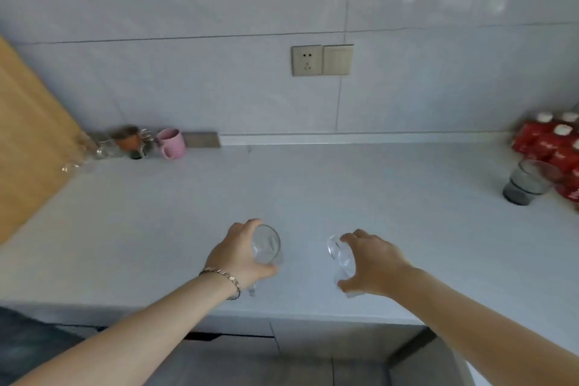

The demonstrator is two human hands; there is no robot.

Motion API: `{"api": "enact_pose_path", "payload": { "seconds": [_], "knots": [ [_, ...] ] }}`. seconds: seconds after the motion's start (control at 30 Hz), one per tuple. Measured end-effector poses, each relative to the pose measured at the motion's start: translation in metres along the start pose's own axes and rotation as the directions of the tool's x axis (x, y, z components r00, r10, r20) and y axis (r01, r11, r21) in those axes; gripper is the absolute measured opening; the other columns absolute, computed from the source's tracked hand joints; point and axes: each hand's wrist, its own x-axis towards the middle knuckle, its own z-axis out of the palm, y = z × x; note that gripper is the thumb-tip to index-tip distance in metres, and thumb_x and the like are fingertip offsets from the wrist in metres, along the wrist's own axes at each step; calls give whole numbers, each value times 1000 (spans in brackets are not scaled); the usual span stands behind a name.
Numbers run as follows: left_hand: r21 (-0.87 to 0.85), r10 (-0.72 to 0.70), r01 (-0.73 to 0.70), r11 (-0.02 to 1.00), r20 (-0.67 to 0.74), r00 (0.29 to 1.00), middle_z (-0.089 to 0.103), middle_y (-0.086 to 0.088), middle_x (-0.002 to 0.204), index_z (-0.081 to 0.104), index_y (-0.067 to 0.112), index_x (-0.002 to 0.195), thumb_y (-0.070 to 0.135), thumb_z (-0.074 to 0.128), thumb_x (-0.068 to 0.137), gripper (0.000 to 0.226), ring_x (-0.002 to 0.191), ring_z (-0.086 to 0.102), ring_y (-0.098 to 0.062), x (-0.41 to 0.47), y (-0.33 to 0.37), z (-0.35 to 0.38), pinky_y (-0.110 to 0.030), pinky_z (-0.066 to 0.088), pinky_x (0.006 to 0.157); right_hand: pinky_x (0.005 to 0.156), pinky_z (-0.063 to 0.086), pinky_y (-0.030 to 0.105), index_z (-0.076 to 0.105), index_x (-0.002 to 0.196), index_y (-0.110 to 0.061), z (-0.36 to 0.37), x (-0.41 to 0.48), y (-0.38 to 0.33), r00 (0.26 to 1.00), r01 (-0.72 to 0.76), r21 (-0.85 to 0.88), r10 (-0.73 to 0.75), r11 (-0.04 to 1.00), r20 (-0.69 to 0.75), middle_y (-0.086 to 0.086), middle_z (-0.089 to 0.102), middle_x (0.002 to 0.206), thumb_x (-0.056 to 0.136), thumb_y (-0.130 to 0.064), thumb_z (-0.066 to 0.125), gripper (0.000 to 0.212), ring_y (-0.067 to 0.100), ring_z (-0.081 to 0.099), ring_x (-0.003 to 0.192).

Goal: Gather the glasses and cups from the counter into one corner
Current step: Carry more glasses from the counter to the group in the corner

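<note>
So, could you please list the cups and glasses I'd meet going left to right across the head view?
Clear glasses → orange cup → pink mug → left-hand glass → right-hand glass → grey glass.

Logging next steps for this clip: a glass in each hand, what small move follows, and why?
Probably lift both toward the back-left corner: the left hand grips the left glass, the right hand the right glass, and the pink cup already stands there with other glasses.

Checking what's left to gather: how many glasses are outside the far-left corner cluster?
3: clear glass in left hand, second glass in right hand, grey tumbler beside red bottle pack, which may hide more.
</note>
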Motion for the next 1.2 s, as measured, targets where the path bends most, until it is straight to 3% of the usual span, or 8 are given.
{"api": "enact_pose_path", "payload": {
  "seconds": [0.2, 0.43, 0.53, 0.7, 0.9, 1.03, 1.2],
  "knots": [
    [-92, -148, 142, 986, -60, 987, 42, 1, 134, 33, 31, 138, 40, 79, 62, 89, 116, 53, -19, -11, -140, -66, -29, 48, 93, 89, 44, 26, 37, 138, -28, 13, 58, -136, 983, 183, -75, -179, 980, 49, -10, 50, 126, 70, -46, 68, 77, 16, 53, 116],
    [-47, -197, 194, 980, -61, 979, 39, 2, 137, 29, 31, 140, 41, 76, 66, 88, 113, 55, -19, 9, -285, -148, -27, 48, 88, 79, 41, 22, 40, 134, -29, 30, 132, -279, 982, 176, -60, -171, 983, 85, -12, 51, 122, 66, -47, 66, 75, 13, 55, 111],
    [-37, -203, 202, 979, -61, 977, 38, 2, 137, 28, 30, 140, 40, 76, 68, 87, 113, 56, -20, 31, -327, -176, -27, 48, 86, 83, 45, 23, 41, 133, -27, 36, 163, -323, 981, 166, -67, -158, 984, 115, -13, 51, 123, 64, -46, 67, 76, 13, 56, 111],
    [-37, -236, 234, 972, -80, 968, 37, 2, 137, 29, 31, 139, 41, 75, 68, 85, 110, 59, -22, 84, -373, -208, -27, 47, 82, 90, 47, 24, 40, 134, -25, 42, 218, -370, 974, 182, -61, -171, 981, 149, -12, 51, 126, 67, -45, 67, 75, 12, 55, 115],
    [-36, -299, 297, 954, -87, 950, 36, 3, 138, 27, 31, 140, 39, 74, 67, 87, 108, 58, -20, 169, -412, -242, -26, 47, 78, 88, 46, 23, 41, 133, -24, 40, 306, -403, 962, 224, -43, -214, 974, 170, -7, 47, 126, 68, -44, 69, 74, 14, 54, 113],
    [1, -323, 325, 946, -86, 942, 41, 1, 135, 29, 28, 140, 41, 75, 66, 88, 116, 53, -19, 227, -436, -261, -31, 50, 90, 84, 48, 23, 39, 132, -24, 45, 361, -424, 962, 188, 5, -185, 982, 201, 0, 42, 124, 68, -45, 70, 74, 17, 54, 108],
    [61, -326, 331, 942, -86, 942, 44, -2, 135, 33, 25, 139, 41, 77, 64, 88, 125, 47, -21, 295, -463, -278, -32, 48, 96, 94, 46, 29, 36, 135, -26, 55, 415, -451, 961, 139, 28, -142, 990, 238, 7, 43, 125, 69, -41, 74, 77, 23, 39, 118]
  ]
}}
